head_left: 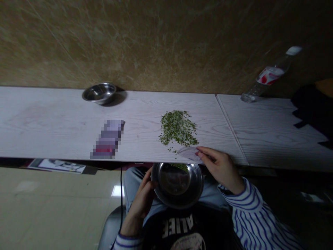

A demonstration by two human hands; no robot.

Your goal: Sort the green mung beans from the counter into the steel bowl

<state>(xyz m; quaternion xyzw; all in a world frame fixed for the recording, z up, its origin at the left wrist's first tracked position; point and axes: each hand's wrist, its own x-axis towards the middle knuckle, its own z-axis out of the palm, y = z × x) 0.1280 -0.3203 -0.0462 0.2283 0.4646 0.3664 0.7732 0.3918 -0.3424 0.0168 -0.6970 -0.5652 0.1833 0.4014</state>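
Note:
My left hand (143,196) grips the left rim of a shiny steel bowl (177,199), which sits over my lap just below the table's front edge. Some small green beans (180,167) lie inside it, near the far wall. Between the thumb and fingers of my right hand (221,166) is a clear, flat, round-edged plastic piece, seemingly a protractor (187,153), held low at the table edge above the bowl. Beyond it, a loose pile of small green beans (177,126) mixed with paler bits is spread on the tabletop, with a few strays toward the edge.
On the pale wood table (47,118), a second steel bowl (99,93) stands near the wall, left of the pile. A pixelated flat item (108,139) lies nearer. At the right are a clear bottle (270,76) with a white cap and a dark object (314,107).

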